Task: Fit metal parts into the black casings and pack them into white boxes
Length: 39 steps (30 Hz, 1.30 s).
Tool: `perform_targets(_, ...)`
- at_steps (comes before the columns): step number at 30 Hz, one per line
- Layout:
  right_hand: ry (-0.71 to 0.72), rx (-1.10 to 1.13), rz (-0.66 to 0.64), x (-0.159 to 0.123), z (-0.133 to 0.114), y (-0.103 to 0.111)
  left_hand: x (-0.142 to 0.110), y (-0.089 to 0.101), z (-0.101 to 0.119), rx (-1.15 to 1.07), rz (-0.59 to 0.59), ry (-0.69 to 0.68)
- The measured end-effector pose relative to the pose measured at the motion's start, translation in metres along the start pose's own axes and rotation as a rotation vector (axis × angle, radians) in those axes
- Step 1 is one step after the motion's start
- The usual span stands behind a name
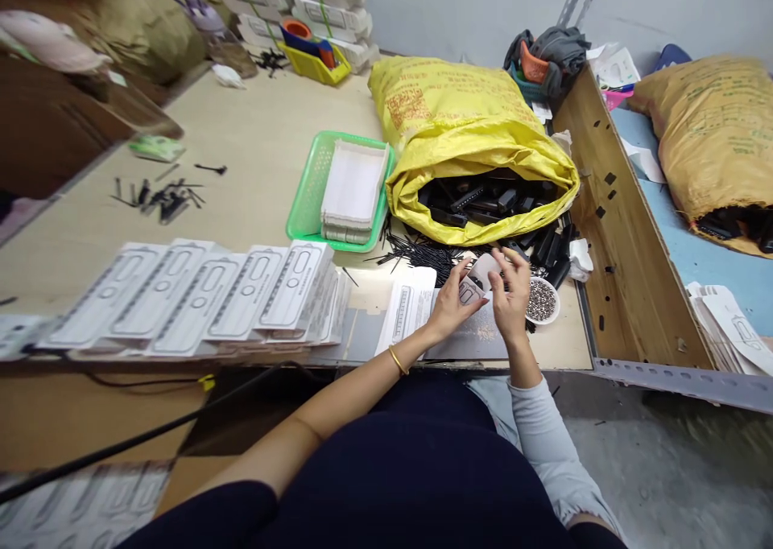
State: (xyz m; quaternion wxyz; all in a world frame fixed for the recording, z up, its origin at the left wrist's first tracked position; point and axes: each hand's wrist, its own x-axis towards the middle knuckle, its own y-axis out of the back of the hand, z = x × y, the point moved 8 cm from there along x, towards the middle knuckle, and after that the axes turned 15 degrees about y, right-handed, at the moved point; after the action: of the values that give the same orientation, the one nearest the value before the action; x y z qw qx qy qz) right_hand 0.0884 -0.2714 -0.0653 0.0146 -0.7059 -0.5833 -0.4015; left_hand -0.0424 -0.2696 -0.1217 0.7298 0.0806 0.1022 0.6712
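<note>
My left hand (pixel 450 306) is closed round a small white printed carton (pixel 483 270), thumb and fingers on its sides. My right hand (pixel 512 293) grips the same carton from the other side, its fingers bent at the upper edge. What may be inside it does not show. Just right of my right hand stands a white bowl (pixel 558 311) of small shiny metal pieces. Left of my left hand lie flat printed cartons (pixel 406 311) on the table. Thin black rods (pixel 416 247) are heaped beyond my hands.
An open yellow sack (pixel 456 102) full of black parts lies behind my hands. Left of it is a green basket (pixel 303 187) holding stacked white cartons (pixel 351 183). Several printed boxes (pixel 233 299) line the table's front edge. A wooden partition (pixel 634 251) rises at the right.
</note>
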Motion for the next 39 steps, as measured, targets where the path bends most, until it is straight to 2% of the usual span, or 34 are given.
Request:
perform_targets(2,-0.103,0.135,-0.016,-0.006,0.014,-0.002,-0.003,-0.001,0.002,0.005,-0.011,-0.030)
perform_targets(4,-0.186,0.285,-0.055,-0.015,0.026,-0.016,-0.006,-0.005,0.003,0.024,-0.041,-0.061)
perform_targets(6,-0.214,0.324,0.010,-0.025,0.031,-0.025,-0.009,-0.010,0.002,0.029,-0.090,-0.072)
perform_targets(7,-0.186,0.289,0.067,-0.029,0.029,-0.026,-0.009,-0.011,0.000,0.011,-0.111,-0.066)
perform_targets(9,-0.039,0.185,0.126,-0.036,0.012,-0.028,-0.010,-0.011,-0.003,-0.061,-0.146,-0.031)
perform_targets(12,0.178,0.094,0.074,-0.042,-0.017,-0.035,-0.010,-0.008,-0.006,-0.154,-0.158,0.032)
perform_targets(13,0.178,0.090,0.066,-0.042,-0.020,-0.035,-0.010,-0.007,-0.006,-0.155,-0.156,0.043)
perform_targets(17,0.023,0.108,0.121,-0.044,-0.008,-0.029,-0.012,-0.007,-0.004,-0.103,-0.138,0.045)
perform_targets(19,0.087,0.093,0.113,-0.048,-0.010,-0.031,-0.014,-0.007,-0.006,-0.096,-0.134,0.017)
perform_targets(23,0.323,0.030,0.048,-0.066,-0.025,-0.040,-0.021,-0.004,-0.019,-0.044,-0.082,-0.081)
perform_targets(25,0.310,0.014,0.008,-0.067,-0.023,-0.041,-0.023,-0.007,-0.032,0.003,-0.117,-0.058)
perform_targets(27,0.226,0.043,-0.038,-0.060,-0.016,-0.037,-0.024,-0.012,-0.044,0.036,-0.170,0.003)
perform_targets(30,0.159,0.148,-0.100,-0.047,-0.009,-0.028,-0.025,-0.011,-0.045,0.074,-0.169,0.044)
perform_targets(34,0.149,0.240,-0.061,-0.044,-0.003,-0.021,-0.025,-0.006,-0.038,0.137,-0.145,0.042)
perform_targets(39,0.176,0.164,-0.037,-0.055,0.001,-0.035,-0.023,-0.009,-0.049,0.196,-0.158,0.048)
